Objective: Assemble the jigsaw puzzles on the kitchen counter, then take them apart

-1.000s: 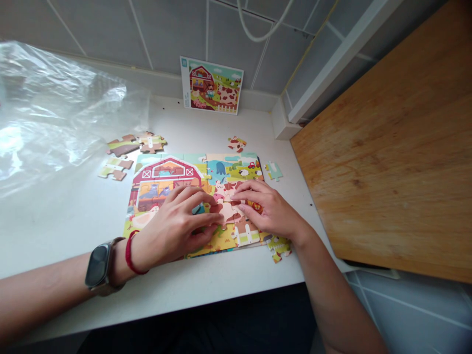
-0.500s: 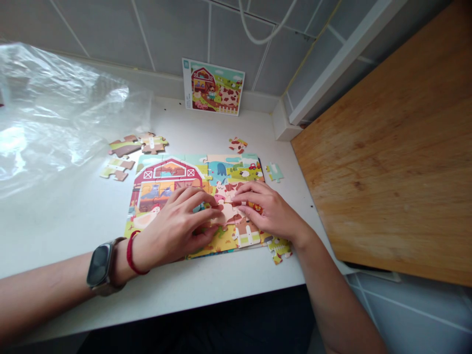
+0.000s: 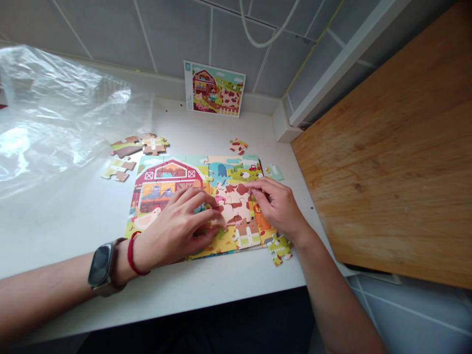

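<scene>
A farm jigsaw puzzle [image 3: 173,171] with a red barn and a spotted cow lies on the white table. My left hand [image 3: 184,223] rests across its lower middle, fingers apart, fingertips touching the cow part. At the cow's upper right edge is my right hand [image 3: 276,204], thumb and index finger pinched together; whatever may be between them is too small to tell. A fence piece [image 3: 248,235] sits below the cow. Just below the right wrist, a green piece [image 3: 279,248] lies at the puzzle's lower right corner.
Loose pieces [image 3: 118,168] lie left of the puzzle, near a clear plastic bag [image 3: 55,118]. A brown spotted piece [image 3: 239,146] is above it, a pale green one [image 3: 276,172] to its right. The picture card [image 3: 214,89] leans on the wall; a wooden board [image 3: 398,157] stands right.
My right hand has moved right and slightly up from the cow's middle to its right edge, uncovering more of the cow. My left hand has stayed in place.
</scene>
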The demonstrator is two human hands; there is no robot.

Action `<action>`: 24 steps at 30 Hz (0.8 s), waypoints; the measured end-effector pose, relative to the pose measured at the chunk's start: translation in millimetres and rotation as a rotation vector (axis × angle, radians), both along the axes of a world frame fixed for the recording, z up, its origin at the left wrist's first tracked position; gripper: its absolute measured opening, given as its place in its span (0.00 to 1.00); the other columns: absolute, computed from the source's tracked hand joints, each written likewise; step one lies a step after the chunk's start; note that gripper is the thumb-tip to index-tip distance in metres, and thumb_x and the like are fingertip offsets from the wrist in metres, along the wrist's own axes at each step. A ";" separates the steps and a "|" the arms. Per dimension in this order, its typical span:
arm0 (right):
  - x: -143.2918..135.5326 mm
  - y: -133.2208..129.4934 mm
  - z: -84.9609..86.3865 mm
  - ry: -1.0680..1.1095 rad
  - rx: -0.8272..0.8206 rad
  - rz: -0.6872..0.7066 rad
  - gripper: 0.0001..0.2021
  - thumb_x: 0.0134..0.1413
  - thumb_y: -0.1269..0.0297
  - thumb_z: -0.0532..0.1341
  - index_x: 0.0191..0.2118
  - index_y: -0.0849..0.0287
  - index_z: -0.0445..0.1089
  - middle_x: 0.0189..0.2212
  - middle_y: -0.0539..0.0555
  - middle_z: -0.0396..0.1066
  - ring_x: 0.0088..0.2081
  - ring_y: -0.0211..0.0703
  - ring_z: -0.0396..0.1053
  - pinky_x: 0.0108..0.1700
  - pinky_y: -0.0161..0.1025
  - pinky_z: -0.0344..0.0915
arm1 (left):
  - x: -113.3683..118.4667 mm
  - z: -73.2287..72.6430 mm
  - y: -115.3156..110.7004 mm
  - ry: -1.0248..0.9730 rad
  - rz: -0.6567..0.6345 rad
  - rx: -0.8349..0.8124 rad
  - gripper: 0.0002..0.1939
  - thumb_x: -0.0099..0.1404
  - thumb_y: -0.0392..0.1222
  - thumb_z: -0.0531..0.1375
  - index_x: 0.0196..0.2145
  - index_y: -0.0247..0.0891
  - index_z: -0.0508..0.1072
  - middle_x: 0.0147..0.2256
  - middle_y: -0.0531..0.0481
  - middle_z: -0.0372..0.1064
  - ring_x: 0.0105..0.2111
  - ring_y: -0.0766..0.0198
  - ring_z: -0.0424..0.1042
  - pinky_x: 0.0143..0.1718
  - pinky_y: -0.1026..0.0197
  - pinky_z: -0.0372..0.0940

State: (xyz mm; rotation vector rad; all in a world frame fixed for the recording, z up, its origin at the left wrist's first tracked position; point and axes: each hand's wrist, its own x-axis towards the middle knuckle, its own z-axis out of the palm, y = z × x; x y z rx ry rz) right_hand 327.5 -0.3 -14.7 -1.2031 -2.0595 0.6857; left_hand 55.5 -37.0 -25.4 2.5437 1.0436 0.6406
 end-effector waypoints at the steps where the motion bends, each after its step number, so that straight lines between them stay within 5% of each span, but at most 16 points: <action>1: -0.2 0.0 -0.1 -0.001 -0.002 0.002 0.13 0.68 0.72 0.57 0.47 0.53 0.79 0.41 0.54 0.80 0.43 0.46 0.77 0.47 0.44 0.74 | 0.0 -0.1 0.0 -0.001 0.000 -0.001 0.07 0.70 0.40 0.63 0.45 0.45 0.80 0.48 0.45 0.74 0.48 0.51 0.70 0.53 0.47 0.64; 24: -0.2 0.3 -2.3 -0.014 -0.036 0.040 0.13 0.68 0.73 0.58 0.47 0.54 0.79 0.44 0.54 0.81 0.46 0.45 0.78 0.50 0.44 0.74 | 2.3 7.3 -0.4 -0.018 -0.099 0.024 0.06 0.73 0.43 0.63 0.45 0.44 0.79 0.46 0.46 0.78 0.48 0.54 0.72 0.54 0.48 0.63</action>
